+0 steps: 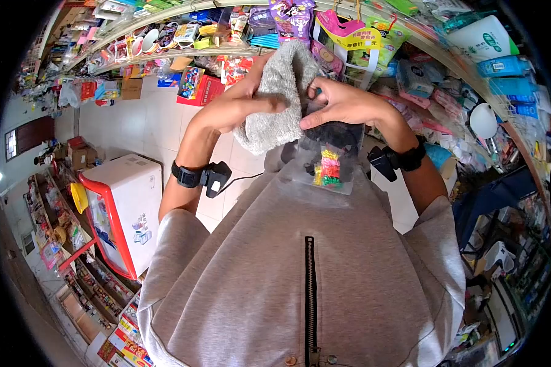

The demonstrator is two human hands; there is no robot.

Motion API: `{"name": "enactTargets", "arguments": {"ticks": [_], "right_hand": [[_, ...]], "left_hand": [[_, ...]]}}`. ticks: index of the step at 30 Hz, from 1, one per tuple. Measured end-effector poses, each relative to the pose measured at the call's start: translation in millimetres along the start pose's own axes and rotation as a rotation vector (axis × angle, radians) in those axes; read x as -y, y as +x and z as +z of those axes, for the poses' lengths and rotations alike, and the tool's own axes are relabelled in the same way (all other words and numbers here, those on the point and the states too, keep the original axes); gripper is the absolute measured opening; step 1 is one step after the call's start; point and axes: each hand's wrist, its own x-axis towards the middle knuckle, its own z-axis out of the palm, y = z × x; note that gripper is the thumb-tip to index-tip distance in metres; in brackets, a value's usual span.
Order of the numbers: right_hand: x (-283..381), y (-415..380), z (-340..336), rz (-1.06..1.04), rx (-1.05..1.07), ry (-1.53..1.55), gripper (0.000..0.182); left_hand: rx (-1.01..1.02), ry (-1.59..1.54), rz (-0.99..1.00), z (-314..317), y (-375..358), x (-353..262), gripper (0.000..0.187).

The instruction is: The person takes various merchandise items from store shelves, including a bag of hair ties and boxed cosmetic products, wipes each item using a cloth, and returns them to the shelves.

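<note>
A grey fluffy cloth (274, 79) hangs in folds between my two hands, in front of my chest. Closed around its left side is my left hand (250, 101), with the thumb lying across the front. My right hand (337, 103) pinches the cloth's right edge, thumb below and fingers curled above. Under that hand is a clear plastic bag (337, 153) holding dark items and a stack of small yellow, pink, red and green pieces. What keeps the bag up is hidden. Each wrist wears a black strap with a small device.
Shelves of packaged goods (220, 49) curve across the front and continue down the right. A purple snack packet (292, 18) hangs just beyond the cloth. To the left, a white freezer with red trim (131, 208) stands on the tiled floor, near a red open box (199, 88).
</note>
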Motion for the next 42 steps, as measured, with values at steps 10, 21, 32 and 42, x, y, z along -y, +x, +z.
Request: {"name": "enactTargets", "arguments": {"ticks": [10, 21, 32, 42], "right_hand": [[-4, 0, -8, -0.05, 0.137, 0.119, 0.054], [11, -5, -12, -0.196, 0.134, -0.176, 0.052], [26, -38, -17, -0.188, 0.162, 0.07, 0.049], [17, -39, -16, -0.292, -0.034, 0.114, 0.036]], "left_hand": [[0.029, -0.145, -0.176, 12, 4, 15, 0.104], [-0.13, 0.072, -0.029, 13, 15, 12, 0.083], [-0.332, -0.489, -0.019, -18, 2, 14, 0.058], [-0.355, -1.089, 0.158, -47, -40, 71, 0.033]]}}
